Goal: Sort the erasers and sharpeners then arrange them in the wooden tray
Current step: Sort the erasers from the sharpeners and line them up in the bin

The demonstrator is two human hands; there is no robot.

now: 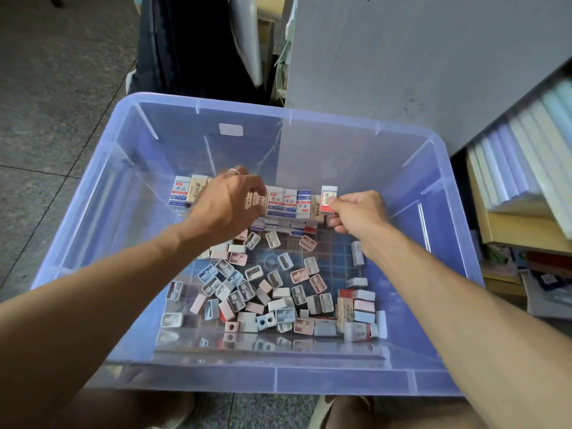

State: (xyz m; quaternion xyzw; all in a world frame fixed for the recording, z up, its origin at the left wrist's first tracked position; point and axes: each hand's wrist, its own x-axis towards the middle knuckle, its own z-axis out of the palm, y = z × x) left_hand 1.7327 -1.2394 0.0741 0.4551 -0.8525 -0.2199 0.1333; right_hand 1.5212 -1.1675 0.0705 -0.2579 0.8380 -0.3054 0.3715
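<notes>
A row of boxed erasers (286, 202) stands upright along the far wall of a clear blue plastic bin (93, 230). My left hand (227, 205) reaches over the row's middle, fingers curled on the erasers there; what it holds is hidden. My right hand (356, 213) pinches a red-and-white eraser (328, 198) at the row's right end. Several small pink, blue and white sharpeners (257, 289) lie jumbled on the bin floor. More erasers (356, 308) lie loose at the near right. No wooden tray shows.
A grey cabinet side (418, 57) rises behind the bin. Stacked books and paper (526, 187) fill shelves at the right. Dark cloth (192, 41) hangs at the back. Grey tiled floor (46, 103) lies to the left.
</notes>
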